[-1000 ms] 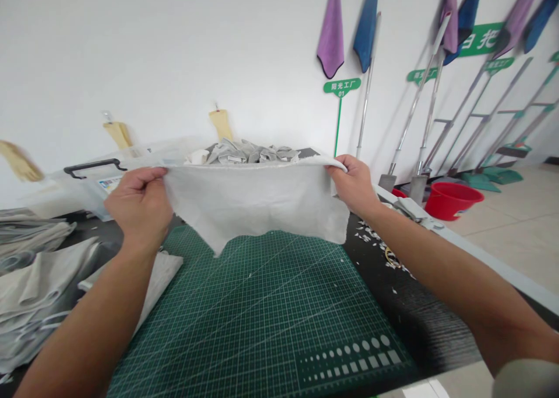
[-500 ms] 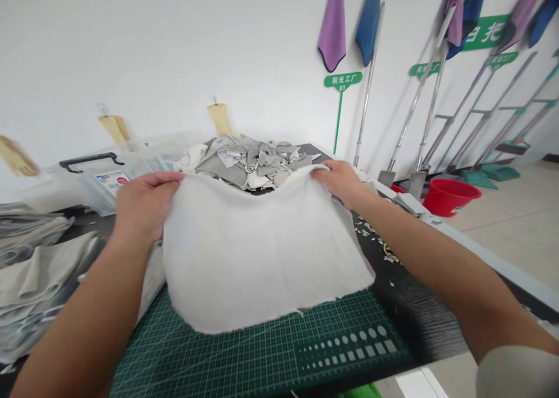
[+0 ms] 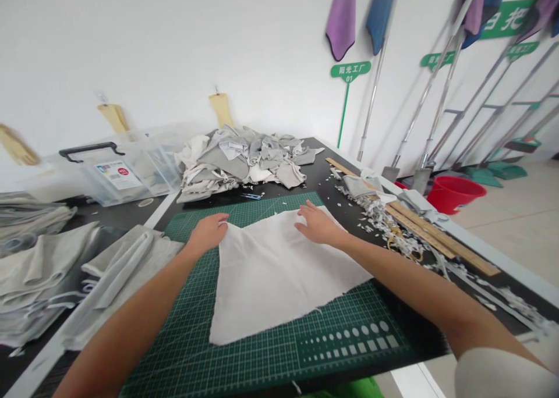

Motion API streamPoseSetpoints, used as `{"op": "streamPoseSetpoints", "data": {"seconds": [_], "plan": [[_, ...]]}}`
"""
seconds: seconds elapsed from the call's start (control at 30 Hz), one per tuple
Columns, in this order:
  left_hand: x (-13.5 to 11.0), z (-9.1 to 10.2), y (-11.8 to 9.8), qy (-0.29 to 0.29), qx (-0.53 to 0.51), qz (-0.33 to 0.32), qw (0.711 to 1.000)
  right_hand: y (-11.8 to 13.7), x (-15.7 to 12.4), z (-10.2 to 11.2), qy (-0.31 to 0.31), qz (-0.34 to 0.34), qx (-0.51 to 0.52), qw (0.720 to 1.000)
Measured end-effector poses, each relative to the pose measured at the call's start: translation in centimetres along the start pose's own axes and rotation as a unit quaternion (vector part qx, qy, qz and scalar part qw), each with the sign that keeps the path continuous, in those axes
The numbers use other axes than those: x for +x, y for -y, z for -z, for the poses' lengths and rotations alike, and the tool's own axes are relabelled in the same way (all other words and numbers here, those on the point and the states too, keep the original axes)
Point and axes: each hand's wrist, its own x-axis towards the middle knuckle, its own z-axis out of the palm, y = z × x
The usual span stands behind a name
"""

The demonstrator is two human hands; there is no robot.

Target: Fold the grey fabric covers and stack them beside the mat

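Observation:
A whitish piece of fabric (image 3: 271,276) with frayed edges lies spread on the green cutting mat (image 3: 183,328), with slight creases toward its far edge. My left hand (image 3: 210,233) pinches the fabric's far left corner, fingers closed. Over the far right part, my right hand (image 3: 321,223) rests with its fingers apart on the cloth. Beyond the mat's far edge is a heap of grey and white fabric scraps (image 3: 253,159). Small blue thread snips (image 3: 252,196) lie in front of that heap.
Folded grey fabric (image 3: 126,264) is stacked on the left, before a clear plastic box (image 3: 126,171). Along the right edge are wooden rulers (image 3: 419,229), yellow-handled scissors (image 3: 404,247) and white clippings. A red bucket (image 3: 456,193) stands on the floor beyond.
The fabric has come down from being held up between both hands to lying on the mat. My left hand moved right and down; my right hand moved down and opened.

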Motion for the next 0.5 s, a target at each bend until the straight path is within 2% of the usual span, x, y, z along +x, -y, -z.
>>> {"op": "streamPoseSetpoints", "data": {"seconds": [0.1, 0.17, 0.27, 0.33, 0.5], "plan": [[0.2, 0.0, 0.6, -0.005, -0.007, 0.030, 1.000, 1.8, -0.9, -0.1, 0.037, 0.053, -0.012, 0.998], [0.2, 0.0, 1.2, -0.020, -0.041, 0.076, 0.996, 2.9, -1.7, -0.4, 0.069, 0.080, -0.006, 0.994], [0.2, -0.1, 2.3, -0.053, -0.166, 0.174, 0.969, 4.5, -2.8, -1.0, 0.127, 0.130, 0.012, 0.983], [0.1, -0.1, 3.0, -0.069, -0.228, 0.215, 0.947, 5.4, -3.3, -1.6, 0.158, 0.161, 0.014, 0.974], [0.1, -0.1, 4.0, -0.072, -0.291, 0.243, 0.923, 7.4, -3.8, -2.6, 0.163, 0.178, -0.003, 0.970]]}}
